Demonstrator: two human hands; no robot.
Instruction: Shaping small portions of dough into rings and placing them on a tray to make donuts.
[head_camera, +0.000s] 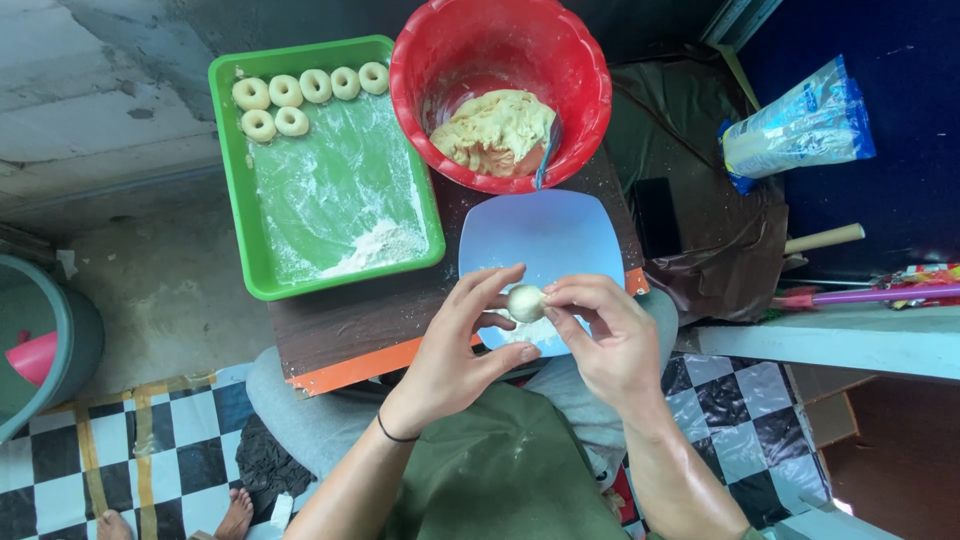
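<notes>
Where the view begins at far left, a grey-green bin (45, 340) holding something pink stands on the concrete floor, beside a patch of black-and-white checkered flooring (150, 450). Next comes a green tray (235, 190) resting on a dark wooden table (340, 325) with an orange front edge; the tray is dusted with flour, with a small heap of flour (385, 243) near its lower right corner, and seven ring-shaped dough pieces (300, 95) lie in two rows along its top edge. Right of the tray, touching it, a red bowl (575, 60) holds a mass of pale yellow dough (495, 130) with a blue utensil (547, 150) leaning against the inner wall. Below the bowl lies a pale blue plate (550, 235), floured near its lower edge. Over that edge the left hand (465, 345), a dark band at its wrist, has fingers curved and closed on the left side of a small dough ball (525, 302); the right hand (605, 345) pinches the same ball from the right between thumb and fingertips. The ball is thus held between both hands, just above the plate. Farther right, a brown cloth (700, 220) is draped, and a clear plastic bag with blue edges (795, 125) lies on a dark blue surface, above a wooden handle (825, 238).
</notes>
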